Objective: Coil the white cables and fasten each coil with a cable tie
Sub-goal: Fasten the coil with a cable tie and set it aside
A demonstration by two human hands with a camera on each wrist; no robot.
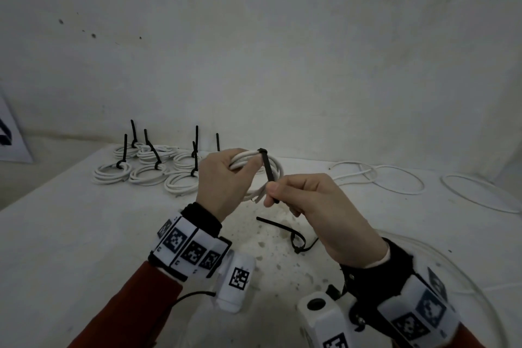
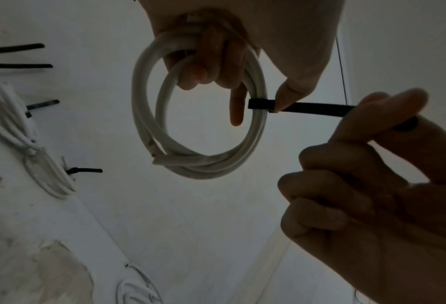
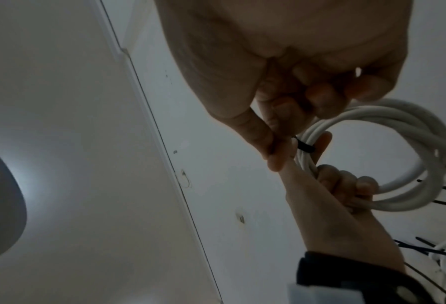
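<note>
A white cloth-covered surface carries a cluster of finished white cable coils with upright black ties at the far left, loose uncoiled white cables at the far right, and a spare black cable tie lying near the wrists. No brand or readable writing shows; the wrist bands bear only black-and-white square marker patterns.

Held above the surface, between the two hands, is a round coil of white cable. The left hand grips it, fingers curled through the loop, the forefinger straight and the thumb tip pressed beside the tie's head. A black cable tie already circles the strands at the coil's top edge. Its long tail runs straight from the coil toward the person, slanting down in the head view. The right hand pinches that tail near its end between thumb and curled forefinger, remaining fingers folded in.
</note>
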